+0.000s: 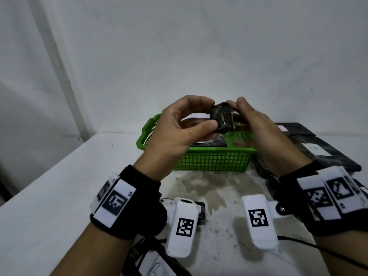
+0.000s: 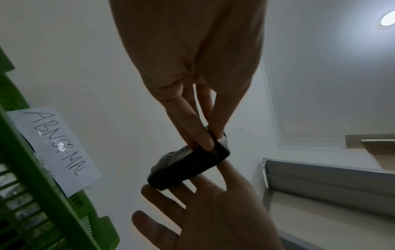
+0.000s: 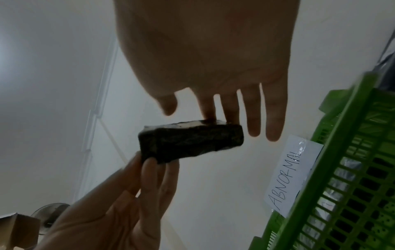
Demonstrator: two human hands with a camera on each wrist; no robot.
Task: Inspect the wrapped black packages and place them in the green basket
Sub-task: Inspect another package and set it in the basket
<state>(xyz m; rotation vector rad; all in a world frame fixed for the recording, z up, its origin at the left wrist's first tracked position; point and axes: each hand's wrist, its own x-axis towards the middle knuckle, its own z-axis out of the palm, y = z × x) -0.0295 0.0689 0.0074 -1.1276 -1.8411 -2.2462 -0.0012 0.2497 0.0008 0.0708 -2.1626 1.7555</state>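
Above the green basket [image 1: 199, 151] both hands hold up a small black wrapped package [image 1: 222, 117]. My left hand [image 1: 213, 116] pinches its left end between thumb and fingers; the left wrist view shows this pinch on the package [image 2: 188, 167]. My right hand [image 1: 237, 116] meets the other end with straight, spread fingers [image 3: 230, 110], and its thumb stands apart from the package [image 3: 190, 143]. Another black package [image 1: 209, 143] lies inside the basket. A paper label reading ABNORMAL [image 3: 290, 172] is fixed to the basket's far rim.
Larger flat black packages with white labels [image 1: 322, 154] lie on the white table right of the basket, one more behind them [image 1: 294, 128]. A stained patch [image 1: 209, 188] marks the table before the basket. A wall rises close behind.
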